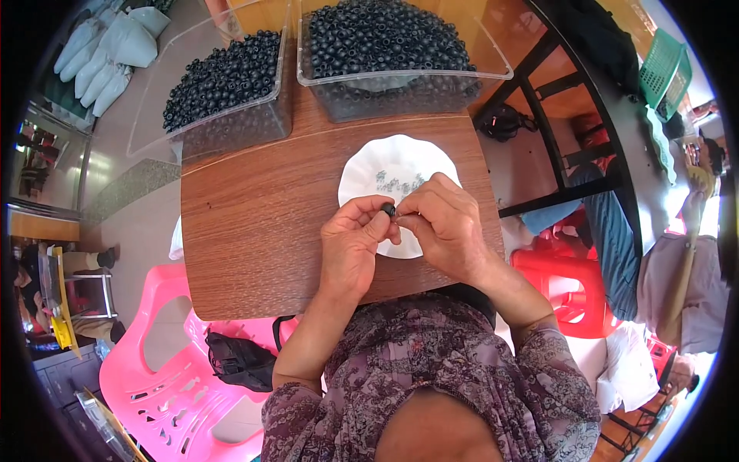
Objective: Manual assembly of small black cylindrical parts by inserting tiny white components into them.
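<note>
Over the near part of a white scalloped plate (368,165), my two hands meet. Between the thumb and fingers of my left hand (348,248) is a small black bead-like piece (388,209). My right hand (450,227) is pinched closed right beside that piece; whatever its fingertips hold is too small to make out. Small greenish-grey bits (396,185) lie scattered on the plate beyond my fingers. Two clear plastic bins stand at the far edge of the table, the left bin (239,137) and the right bin (400,104), heaped with round black pieces that have holes.
The brown wood-grain table (254,231) reaches toward my body. A pink plastic chair (165,377) with a black bag (239,360) is at the left. On the right are a red stool (566,281), a black-framed table (608,100) and a seated person (608,239). White sacks (115,50) lie far left.
</note>
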A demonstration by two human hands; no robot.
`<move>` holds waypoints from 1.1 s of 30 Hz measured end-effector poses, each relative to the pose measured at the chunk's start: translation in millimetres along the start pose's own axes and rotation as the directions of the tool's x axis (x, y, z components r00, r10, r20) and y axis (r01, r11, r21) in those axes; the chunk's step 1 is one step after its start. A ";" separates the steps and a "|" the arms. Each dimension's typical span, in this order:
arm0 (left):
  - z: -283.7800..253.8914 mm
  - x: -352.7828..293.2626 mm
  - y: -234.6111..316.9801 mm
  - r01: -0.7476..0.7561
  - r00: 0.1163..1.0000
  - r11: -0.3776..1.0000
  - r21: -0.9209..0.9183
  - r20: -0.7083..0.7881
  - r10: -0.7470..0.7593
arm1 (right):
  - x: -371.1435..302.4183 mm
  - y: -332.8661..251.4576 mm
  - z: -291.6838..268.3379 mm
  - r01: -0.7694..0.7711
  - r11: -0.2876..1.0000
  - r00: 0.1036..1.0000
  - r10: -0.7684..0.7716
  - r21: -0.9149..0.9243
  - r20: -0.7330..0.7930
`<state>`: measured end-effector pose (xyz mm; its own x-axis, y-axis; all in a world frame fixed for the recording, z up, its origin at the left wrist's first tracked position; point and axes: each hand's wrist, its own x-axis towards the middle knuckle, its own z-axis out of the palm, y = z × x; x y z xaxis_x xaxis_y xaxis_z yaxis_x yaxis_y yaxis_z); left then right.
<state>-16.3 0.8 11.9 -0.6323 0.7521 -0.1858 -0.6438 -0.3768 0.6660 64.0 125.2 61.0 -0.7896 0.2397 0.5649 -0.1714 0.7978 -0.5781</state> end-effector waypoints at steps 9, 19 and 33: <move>0.0 1.6 -3.0 -0.012 1.000 0.999 0.041 -0.025 0.013 | 8.1 1.2 1.1 0.003 0.999 0.999 -0.001 -0.041 0.039; 0.8 8.6 3.2 0.104 0.995 0.989 -0.109 0.003 -0.104 | 2.9 -0.1 7.9 0.200 0.941 0.975 -0.220 -0.273 -0.042; -8.9 40.6 0.6 0.166 0.981 0.957 -0.236 0.140 -0.135 | 108.4 65.5 -33.5 0.075 0.989 0.995 -0.082 -0.128 -0.051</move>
<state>-46.3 26.3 -1.7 -0.4726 0.8645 -0.1712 -0.8232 -0.3637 0.4360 -13.0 222.0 104.1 -0.7418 0.2010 0.6398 -0.1537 0.8776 -0.4540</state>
